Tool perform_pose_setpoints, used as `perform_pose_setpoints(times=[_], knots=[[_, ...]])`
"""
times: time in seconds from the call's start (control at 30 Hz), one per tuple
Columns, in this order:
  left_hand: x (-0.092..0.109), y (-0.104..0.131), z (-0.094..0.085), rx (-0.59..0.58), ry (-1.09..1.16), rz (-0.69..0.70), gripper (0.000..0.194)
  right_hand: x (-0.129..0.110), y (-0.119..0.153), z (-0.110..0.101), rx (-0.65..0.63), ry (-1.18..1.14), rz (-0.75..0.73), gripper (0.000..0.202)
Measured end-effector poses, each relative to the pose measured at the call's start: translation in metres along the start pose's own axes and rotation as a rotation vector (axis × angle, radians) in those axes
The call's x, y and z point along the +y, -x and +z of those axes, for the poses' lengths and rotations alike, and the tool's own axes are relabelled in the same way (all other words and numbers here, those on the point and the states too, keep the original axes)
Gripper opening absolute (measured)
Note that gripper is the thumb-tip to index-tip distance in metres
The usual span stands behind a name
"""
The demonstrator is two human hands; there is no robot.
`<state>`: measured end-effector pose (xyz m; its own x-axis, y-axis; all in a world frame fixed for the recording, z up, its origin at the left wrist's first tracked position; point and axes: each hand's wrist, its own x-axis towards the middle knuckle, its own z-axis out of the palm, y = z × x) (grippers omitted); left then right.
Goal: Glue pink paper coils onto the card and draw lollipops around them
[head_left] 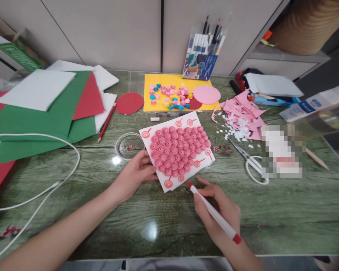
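My left hand (139,169) is closed on the lower left edge of a white card (163,178), which it holds tilted above the green table. Pink paper quilling coils (175,150) cover the card's middle in a heart-like cluster. Around them are several red swirls on stems, drawn like lollipops. In my right hand (219,209) is a white marker (214,212) with a red tip and red end. Its uncapped tip points at the card's lower edge, close to it; whether they touch I cannot tell. A roll of tape (121,148) lies behind my left hand.
Green paper (36,116), red and white sheets and a white cable (76,154) lie left. At the back are a yellow sheet (148,81) with small coils and a marker pack (199,62). Pink scraps (245,113) and scissors (248,158) lie right.
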<state>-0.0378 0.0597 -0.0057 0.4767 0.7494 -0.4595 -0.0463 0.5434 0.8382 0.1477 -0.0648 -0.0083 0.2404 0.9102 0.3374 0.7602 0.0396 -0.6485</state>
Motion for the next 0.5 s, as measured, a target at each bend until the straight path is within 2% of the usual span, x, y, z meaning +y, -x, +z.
perform_pose_setpoints(times=[0.5], knots=[[-0.0003,-0.0004,-0.0017,-0.007,-0.003,-0.010,0.035,-0.0035,-0.0039,0.0001,-0.024,0.016,-0.035,0.005]])
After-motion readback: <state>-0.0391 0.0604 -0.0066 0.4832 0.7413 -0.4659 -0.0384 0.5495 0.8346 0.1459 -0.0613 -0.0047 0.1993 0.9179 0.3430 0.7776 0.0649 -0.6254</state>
